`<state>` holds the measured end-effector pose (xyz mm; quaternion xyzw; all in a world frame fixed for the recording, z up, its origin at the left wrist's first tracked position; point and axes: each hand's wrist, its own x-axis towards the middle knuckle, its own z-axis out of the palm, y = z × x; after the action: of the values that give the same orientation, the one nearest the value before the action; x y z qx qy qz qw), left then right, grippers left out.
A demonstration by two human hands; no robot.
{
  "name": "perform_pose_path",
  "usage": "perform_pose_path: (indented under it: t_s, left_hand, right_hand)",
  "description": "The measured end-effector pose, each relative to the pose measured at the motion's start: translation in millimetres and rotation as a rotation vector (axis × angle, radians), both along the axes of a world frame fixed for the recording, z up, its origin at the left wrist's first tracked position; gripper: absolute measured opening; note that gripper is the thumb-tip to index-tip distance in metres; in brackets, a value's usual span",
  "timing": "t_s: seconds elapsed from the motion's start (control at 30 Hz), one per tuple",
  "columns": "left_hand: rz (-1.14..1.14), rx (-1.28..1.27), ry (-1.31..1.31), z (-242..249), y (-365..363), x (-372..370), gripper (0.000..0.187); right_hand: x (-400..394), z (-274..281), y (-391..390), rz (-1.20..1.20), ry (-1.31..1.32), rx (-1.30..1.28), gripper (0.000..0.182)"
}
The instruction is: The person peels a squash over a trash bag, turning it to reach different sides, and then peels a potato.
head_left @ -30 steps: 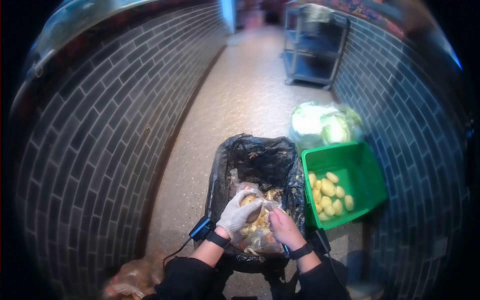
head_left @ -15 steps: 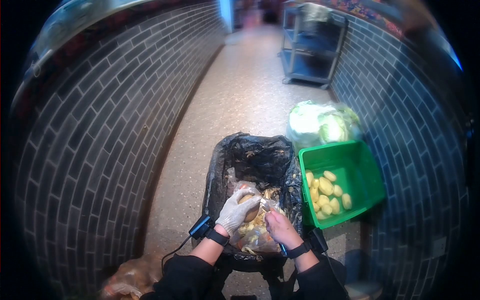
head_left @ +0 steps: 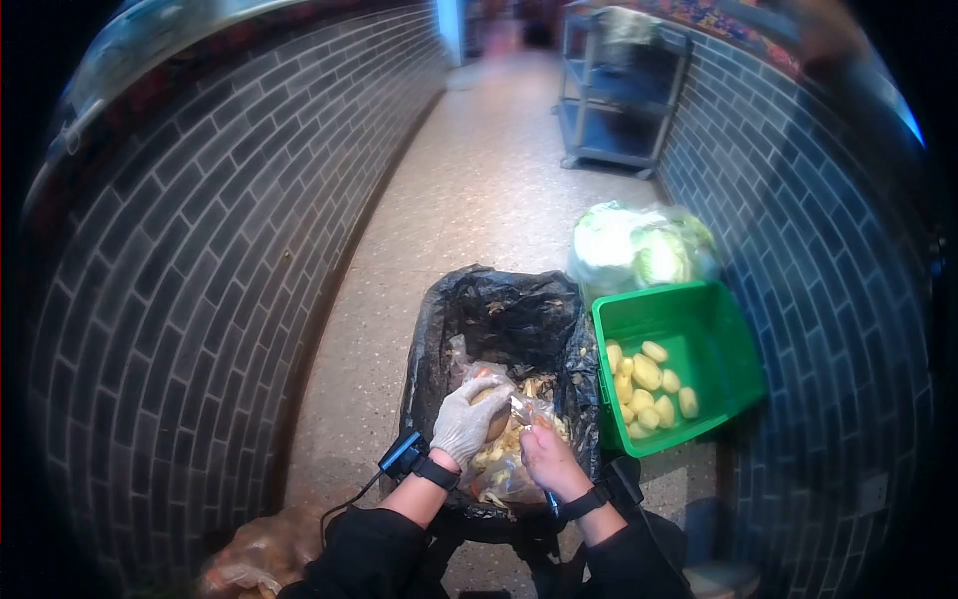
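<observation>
My left hand (head_left: 463,421), in a whitish knit glove, is closed around an unpeeled brown potato (head_left: 496,427) over the bin. Close beside it, my bare right hand (head_left: 552,461) is wrapped round a peeler (head_left: 523,407); its metal head points at the potato, and the dark end of its handle shows below the palm. Whether the blade touches the skin is too small to tell. Under both hands stands a bin lined with a black plastic bag (head_left: 423,344), holding pale peelings (head_left: 493,461) and crumpled clear plastic.
Right of the bin, a green tub (head_left: 714,334) holds several peeled potatoes (head_left: 647,374). Behind it lie cabbages in a clear bag (head_left: 644,245). A grey cart (head_left: 619,100) stands farther along the right brick wall. A plastic sack (head_left: 264,551) sits at lower left.
My right hand and the peeler have shifted slightly left and down. My left hand keeps its hold on the potato, almost unmoved.
</observation>
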<state>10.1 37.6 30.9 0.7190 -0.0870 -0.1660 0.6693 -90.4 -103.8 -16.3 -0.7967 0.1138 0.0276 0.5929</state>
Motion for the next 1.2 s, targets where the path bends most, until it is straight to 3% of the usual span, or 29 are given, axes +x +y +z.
perform_pose_path:
  t_s: [0.13, 0.2, 0.6, 0.9, 1.2]
  left_hand:
    - [0.061, 0.011, -0.047, 2.2, -1.8, -1.4, 0.028]
    - [0.072, 0.014, -0.05, 1.6, -2.8, -1.6, 0.028]
    - [0.173, 0.014, -0.02, -3.2, -10.4, -3.1, 0.028]
    - [0.217, -0.021, -0.003, 2.0, -15.3, -6.4, 0.028]
    - [0.24, -0.026, 0.007, 9.0, -17.8, -9.1, 0.027]
  right_hand:
    - [-1.2, 10.5, 5.3, -0.017, -0.053, -0.015, 0.025]
    - [-1.5, 21.3, 6.9, -0.021, 0.065, -0.04, 0.026]
    - [-1.8, 27.9, 13.1, -0.063, 0.212, -0.005, 0.029]
    - [-4.2, 13.4, 15.5, -0.088, -0.014, -0.056, 0.029]
    - [-6.6, 24.0, 16.4, -0.079, 0.04, -0.06, 0.029]
